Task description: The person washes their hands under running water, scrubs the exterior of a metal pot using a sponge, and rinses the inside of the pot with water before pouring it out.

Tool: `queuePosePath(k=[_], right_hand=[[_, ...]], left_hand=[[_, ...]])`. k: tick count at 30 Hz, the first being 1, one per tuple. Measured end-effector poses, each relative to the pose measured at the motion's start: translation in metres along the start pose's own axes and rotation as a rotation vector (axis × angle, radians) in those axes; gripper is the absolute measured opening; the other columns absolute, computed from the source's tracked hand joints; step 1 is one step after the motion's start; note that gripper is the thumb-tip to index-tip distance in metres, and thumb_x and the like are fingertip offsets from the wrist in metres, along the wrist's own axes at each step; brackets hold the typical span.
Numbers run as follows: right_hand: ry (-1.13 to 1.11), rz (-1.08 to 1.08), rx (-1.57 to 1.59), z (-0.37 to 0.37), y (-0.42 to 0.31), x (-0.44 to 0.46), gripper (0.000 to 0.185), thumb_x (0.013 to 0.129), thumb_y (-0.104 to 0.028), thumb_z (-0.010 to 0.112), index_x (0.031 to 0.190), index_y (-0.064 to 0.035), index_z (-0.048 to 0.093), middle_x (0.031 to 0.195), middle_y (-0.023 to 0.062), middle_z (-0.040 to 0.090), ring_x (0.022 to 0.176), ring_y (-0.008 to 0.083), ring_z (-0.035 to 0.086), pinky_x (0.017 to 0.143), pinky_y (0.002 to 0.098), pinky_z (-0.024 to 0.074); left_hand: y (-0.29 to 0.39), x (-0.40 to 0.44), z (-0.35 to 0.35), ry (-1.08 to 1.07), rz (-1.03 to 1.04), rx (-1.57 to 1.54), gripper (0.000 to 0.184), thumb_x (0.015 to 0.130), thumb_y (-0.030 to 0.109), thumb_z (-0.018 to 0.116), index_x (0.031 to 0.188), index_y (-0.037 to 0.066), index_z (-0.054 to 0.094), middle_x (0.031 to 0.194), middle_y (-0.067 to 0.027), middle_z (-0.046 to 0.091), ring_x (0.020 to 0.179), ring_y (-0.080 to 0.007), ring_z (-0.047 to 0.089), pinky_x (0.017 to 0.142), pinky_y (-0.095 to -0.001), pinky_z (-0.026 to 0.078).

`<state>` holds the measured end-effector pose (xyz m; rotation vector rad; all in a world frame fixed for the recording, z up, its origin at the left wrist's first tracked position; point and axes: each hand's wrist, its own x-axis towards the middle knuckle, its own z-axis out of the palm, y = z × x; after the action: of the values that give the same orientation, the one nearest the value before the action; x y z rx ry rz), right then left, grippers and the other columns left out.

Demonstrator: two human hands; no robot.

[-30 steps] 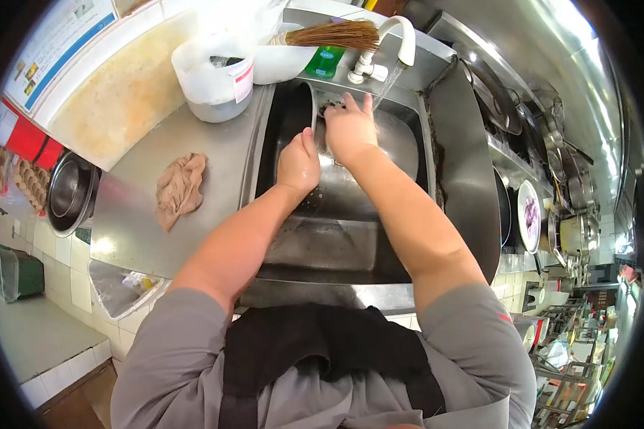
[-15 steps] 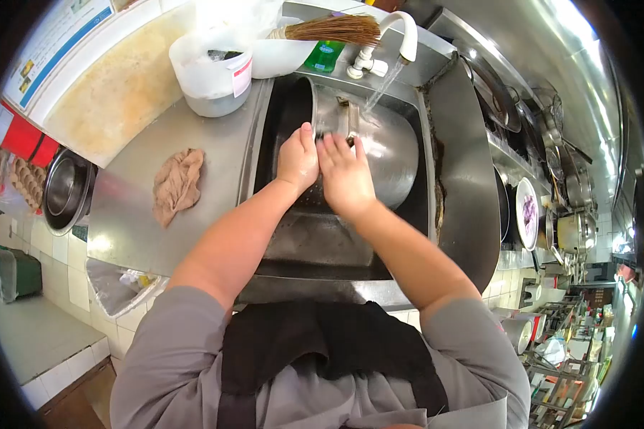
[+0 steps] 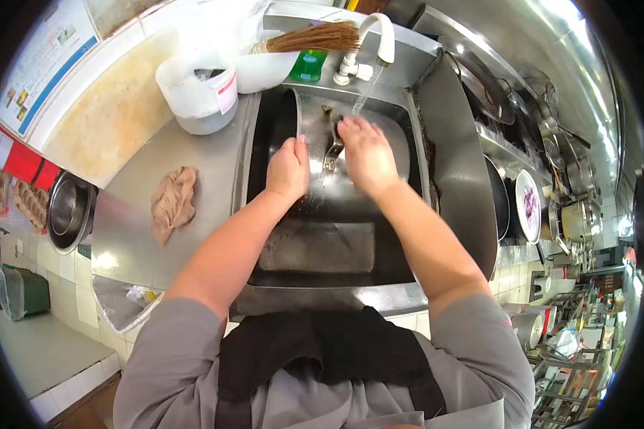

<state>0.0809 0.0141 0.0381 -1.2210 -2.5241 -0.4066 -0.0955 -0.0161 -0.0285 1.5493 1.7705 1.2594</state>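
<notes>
A large metal pot [image 3: 315,118] lies on its side in the sink [image 3: 254,250], its mouth facing left and its side handle [image 3: 332,154] uppermost. My left hand [image 3: 288,170] is closed around the pot's rim, thumb on top. Beside the handle, my right hand [image 3: 368,157] is spread over the pot's curved outer side, fingers extended and slightly blurred. Water runs from the white faucet [image 3: 385,43] just above my right fingertips. What lies under the right palm is hidden.
A crumpled brown cloth [image 3: 174,204] lies on the steel counter left of the sink. A white plastic tub [image 3: 197,100], a stick brush [image 3: 315,37] and a green bottle [image 3: 308,66] stand behind. Pans [image 3: 497,196] line the right side beyond a metal partition [image 3: 454,150].
My hands have moved apart. The right hand went right across the pot, toward the water stream, uncovering the handle. My left hand stays near the rim. The view has shifted slightly.
</notes>
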Motion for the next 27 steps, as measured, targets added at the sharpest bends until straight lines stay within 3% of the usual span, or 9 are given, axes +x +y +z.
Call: queuePosePath(k=[8, 11, 15, 22, 24, 27], right_hand=[[-0.042, -0.041, 0.034, -0.015, -0.009, -0.015, 0.038, 0.083, -0.007, 0.057, 0.121, -0.0051, 0.063, 0.131, 0.0109, 0.062, 0.13, 0.0295, 0.052, 0.104, 0.0474, 0.0444], [0.011, 0.074, 0.098, 0.011, 0.013, 0.021, 0.035, 0.087, -0.007, 0.055, 0.121, -0.0059, 0.064, 0.136, 0.0101, 0.059, 0.13, 0.0313, 0.052, 0.104, 0.0479, 0.0447], [-0.047, 0.017, 0.022, -0.01, -0.008, -0.016, 0.037, 0.086, -0.007, 0.055, 0.122, -0.0058, 0.063, 0.135, 0.0095, 0.06, 0.13, 0.0302, 0.052, 0.104, 0.0482, 0.0446], [-0.027, 0.047, -0.039, 0.007, 0.01, 0.032, 0.039, 0.083, -0.008, 0.055, 0.12, -0.0038, 0.063, 0.134, 0.0094, 0.061, 0.13, 0.0297, 0.052, 0.105, 0.0432, 0.0433], [-0.082, -0.015, -0.035, -0.011, -0.005, -0.003, 0.036, 0.083, -0.009, 0.057, 0.119, -0.0029, 0.064, 0.133, 0.0093, 0.061, 0.133, 0.0292, 0.05, 0.106, 0.043, 0.043], [0.009, 0.039, 0.082, -0.002, 0.0, -0.005, 0.034, 0.083, -0.007, 0.057, 0.116, -0.0035, 0.065, 0.13, 0.0102, 0.062, 0.127, 0.0311, 0.053, 0.103, 0.044, 0.0451]], left_hand=[[0.006, 0.002, -0.004, -0.034, -0.019, -0.007, 0.047, 0.105, 0.038, 0.034, 0.09, -0.001, 0.057, 0.084, -0.0293, 0.064, 0.084, -0.0499, 0.06, 0.074, -0.0547, 0.046], [0.006, 0.002, -0.002, -0.034, -0.01, -0.011, 0.047, 0.105, 0.038, 0.034, 0.09, -0.001, 0.057, 0.084, -0.0293, 0.064, 0.085, -0.0498, 0.06, 0.075, -0.0545, 0.046], [0.005, 0.002, -0.002, -0.026, -0.024, 0.011, 0.046, 0.105, 0.037, 0.034, 0.091, 0.0, 0.057, 0.085, -0.0292, 0.064, 0.085, -0.0499, 0.06, 0.075, -0.0544, 0.046], [0.008, 0.002, -0.006, -0.064, -0.043, 0.012, 0.047, 0.106, 0.038, 0.033, 0.091, 0.0, 0.056, 0.084, -0.029, 0.064, 0.083, -0.0504, 0.059, 0.074, -0.0544, 0.046], [0.007, 0.002, -0.004, -0.046, -0.037, 0.013, 0.047, 0.106, 0.038, 0.033, 0.09, 0.0, 0.056, 0.083, -0.0291, 0.064, 0.082, -0.0505, 0.059, 0.074, -0.0543, 0.046], [0.006, 0.002, -0.004, -0.082, -0.052, -0.021, 0.049, 0.106, 0.039, 0.034, 0.091, -0.002, 0.056, 0.082, -0.0289, 0.06, 0.082, -0.0507, 0.057, 0.072, -0.0509, 0.045]])
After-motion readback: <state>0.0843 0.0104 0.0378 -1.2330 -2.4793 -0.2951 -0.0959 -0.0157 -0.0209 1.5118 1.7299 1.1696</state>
